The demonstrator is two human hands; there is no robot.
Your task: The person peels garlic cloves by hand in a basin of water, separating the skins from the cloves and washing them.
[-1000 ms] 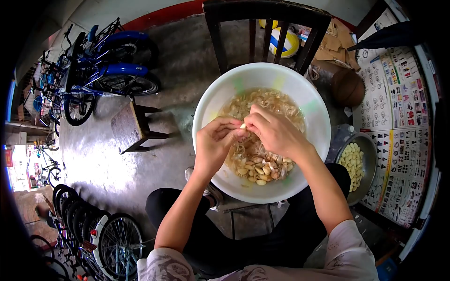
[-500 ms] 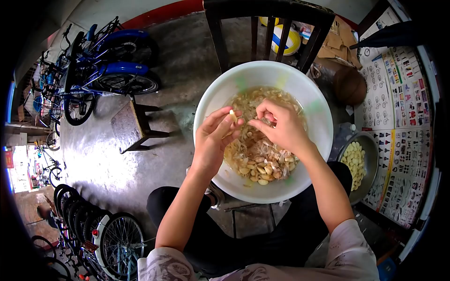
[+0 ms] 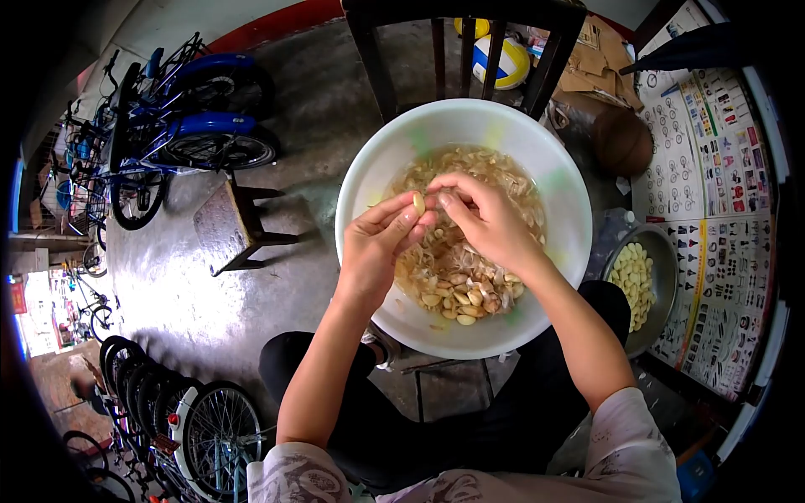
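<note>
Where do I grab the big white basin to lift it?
Grip the white basin by its rim, probably with two hands, from outside left and right. It is round and wide and holds liquid and cloves, so holding opposite sides should keep it level.

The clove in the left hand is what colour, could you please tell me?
The clove is pale creamy yellow, shown best in the head view.

- there, before the person's knees [image 3: 285,356], the basin [image 3: 356,210]; chair back [image 3: 470,10] behind it
- in the basin, skins [image 3: 465,158] and cloves [image 3: 463,298]
- above it, one clove [image 3: 419,204] in the left fingers [image 3: 386,211]
- right of the basin, a bowl [image 3: 667,277] holding more cloves [image 3: 631,281]
- behind the chair, a ball [image 3: 510,67]
- over to the left, a stool [image 3: 222,222] on the floor [image 3: 302,285], bicycles [image 3: 216,126] beyond
</note>
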